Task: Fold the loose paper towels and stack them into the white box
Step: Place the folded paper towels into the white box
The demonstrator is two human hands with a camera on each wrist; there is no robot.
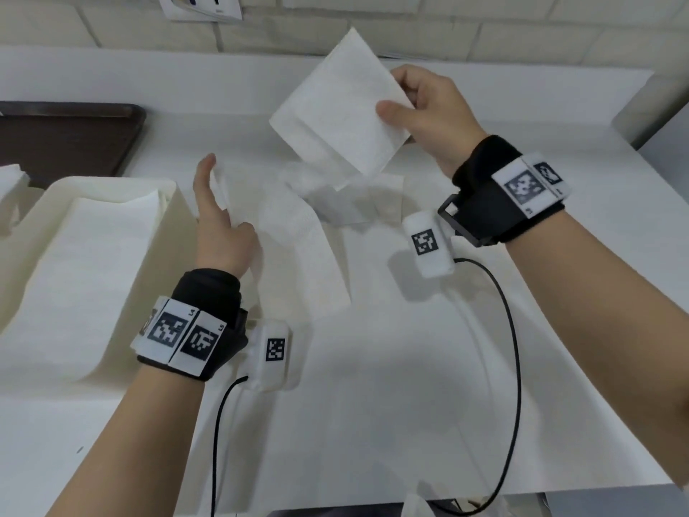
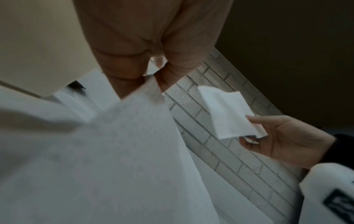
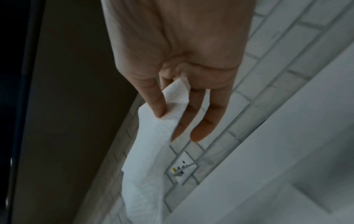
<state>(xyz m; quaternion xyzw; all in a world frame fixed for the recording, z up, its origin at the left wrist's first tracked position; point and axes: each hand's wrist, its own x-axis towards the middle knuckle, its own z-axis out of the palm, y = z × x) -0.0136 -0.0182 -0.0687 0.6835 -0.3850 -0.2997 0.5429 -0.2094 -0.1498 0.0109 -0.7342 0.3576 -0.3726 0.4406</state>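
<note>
My right hand (image 1: 397, 93) pinches a folded paper towel (image 1: 335, 113) between thumb and fingers and holds it in the air above the back of the table; the right wrist view shows the same folded paper towel (image 3: 149, 159) hanging from the fingers (image 3: 159, 106). A loose paper towel (image 1: 294, 240) trails across the table, and my left hand (image 1: 220, 218) pinches its corner beside the right wall of the white box (image 1: 167, 255). In the left wrist view the loose paper towel (image 2: 114, 151) runs up to the pinching fingers (image 2: 166, 78). Flat towels (image 1: 82, 263) lie inside the box.
A dark brown tray (image 1: 67, 136) sits at the back left, behind the box. More white paper (image 1: 384, 195) lies flat under the raised towel. The white table (image 1: 410, 386) ends at a brick wall (image 1: 484, 28) at the back. Black cables (image 1: 512, 348) hang from both wrists.
</note>
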